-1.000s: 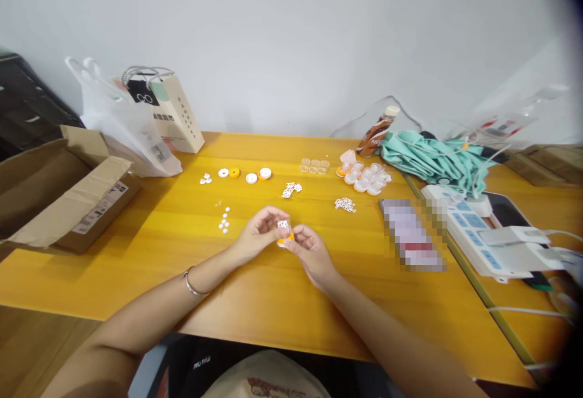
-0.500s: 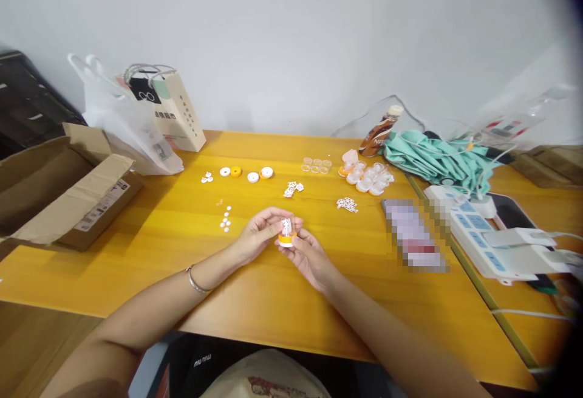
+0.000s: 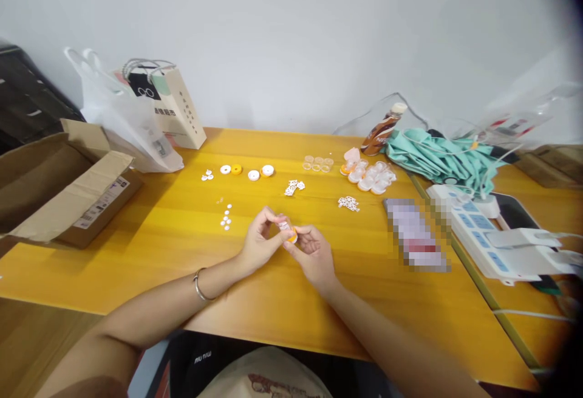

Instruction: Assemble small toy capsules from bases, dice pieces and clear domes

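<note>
Between my fingers, over the front middle of the table, is a small clear-topped case with an orange and white base (image 3: 294, 237); something white shows through its top. My left hand (image 3: 263, 241) is closed on the clear end, and my right hand (image 3: 314, 255) pinches the orange base. The case lies tilted sideways, partly covered by fingers. Beyond my hands sit a cluster of white openwork pieces (image 3: 294, 188), white and orange round bases (image 3: 254, 175) and several clear cups (image 3: 317, 164). Small white discs (image 3: 226, 220) lie to the left.
Several similar clear-topped cases (image 3: 376, 178) stand at the back right, near a brown bottle (image 3: 385, 130) and a green folded umbrella (image 3: 439, 158). A blurred-out phone (image 3: 414, 237) and a white power strip (image 3: 483, 234) are on the right. An open cardboard box (image 3: 104, 209) stands left.
The case has gone from upright to tilted on its side, its base turned to the right. My right hand has shifted its fingers onto the base's edge; my left hand now wraps the clear end.
</note>
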The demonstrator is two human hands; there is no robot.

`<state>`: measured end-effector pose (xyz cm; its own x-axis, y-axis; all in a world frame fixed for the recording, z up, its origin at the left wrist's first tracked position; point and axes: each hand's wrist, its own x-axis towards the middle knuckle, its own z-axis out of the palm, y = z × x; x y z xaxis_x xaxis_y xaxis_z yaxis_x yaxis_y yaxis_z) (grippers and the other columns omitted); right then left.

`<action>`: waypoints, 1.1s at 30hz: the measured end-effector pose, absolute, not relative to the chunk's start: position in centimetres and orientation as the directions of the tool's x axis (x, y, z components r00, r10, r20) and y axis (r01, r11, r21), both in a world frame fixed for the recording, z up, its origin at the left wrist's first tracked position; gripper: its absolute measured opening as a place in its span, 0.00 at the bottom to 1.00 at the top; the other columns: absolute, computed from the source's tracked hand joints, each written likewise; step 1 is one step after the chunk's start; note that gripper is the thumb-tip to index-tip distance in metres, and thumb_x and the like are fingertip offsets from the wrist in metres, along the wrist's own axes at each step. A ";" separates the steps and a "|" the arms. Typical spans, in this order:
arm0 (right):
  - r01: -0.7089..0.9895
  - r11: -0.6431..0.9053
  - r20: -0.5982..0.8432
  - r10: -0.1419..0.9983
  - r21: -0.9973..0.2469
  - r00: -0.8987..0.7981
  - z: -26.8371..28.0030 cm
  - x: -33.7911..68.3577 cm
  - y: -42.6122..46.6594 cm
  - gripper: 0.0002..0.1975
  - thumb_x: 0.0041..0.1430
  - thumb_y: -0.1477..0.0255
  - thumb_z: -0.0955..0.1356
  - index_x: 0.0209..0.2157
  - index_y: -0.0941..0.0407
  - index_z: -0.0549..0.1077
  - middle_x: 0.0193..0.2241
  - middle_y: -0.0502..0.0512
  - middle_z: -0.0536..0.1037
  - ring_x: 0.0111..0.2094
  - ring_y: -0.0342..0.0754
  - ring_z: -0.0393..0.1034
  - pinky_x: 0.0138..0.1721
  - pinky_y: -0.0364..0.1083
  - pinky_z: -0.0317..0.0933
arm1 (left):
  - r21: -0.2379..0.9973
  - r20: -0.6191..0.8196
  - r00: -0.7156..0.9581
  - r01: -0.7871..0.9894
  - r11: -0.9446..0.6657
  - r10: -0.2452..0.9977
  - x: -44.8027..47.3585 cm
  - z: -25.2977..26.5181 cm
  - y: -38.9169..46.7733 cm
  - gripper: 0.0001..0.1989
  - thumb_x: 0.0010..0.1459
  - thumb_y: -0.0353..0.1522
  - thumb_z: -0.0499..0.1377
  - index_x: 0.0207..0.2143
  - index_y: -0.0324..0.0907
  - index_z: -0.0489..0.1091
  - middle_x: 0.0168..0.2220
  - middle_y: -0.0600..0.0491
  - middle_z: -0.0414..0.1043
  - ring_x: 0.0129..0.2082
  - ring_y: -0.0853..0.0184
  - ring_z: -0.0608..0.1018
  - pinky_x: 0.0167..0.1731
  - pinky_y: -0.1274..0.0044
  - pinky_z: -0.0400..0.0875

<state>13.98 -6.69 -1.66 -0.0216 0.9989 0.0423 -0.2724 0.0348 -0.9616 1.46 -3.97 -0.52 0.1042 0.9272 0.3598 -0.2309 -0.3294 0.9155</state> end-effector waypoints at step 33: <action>-0.432 -0.079 -0.057 0.996 -0.898 -0.063 -1.1 13.9 -6.5 0.13 0.38 0.73 0.75 0.27 0.53 0.69 0.27 0.46 0.77 0.29 0.41 0.70 0.36 0.43 0.64 | 0.920 0.326 0.177 -0.283 -0.269 0.929 0.5 0.3 -3.6 0.06 0.50 0.30 0.62 0.32 0.39 0.69 0.32 0.52 0.69 0.37 0.70 0.73 0.39 0.78 0.66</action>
<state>13.93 -6.55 -1.08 -0.0626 0.9964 -0.0574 -0.4319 -0.0789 -0.8985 0.52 -3.65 0.30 0.1769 0.9286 0.3261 -0.2834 -0.2693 0.9204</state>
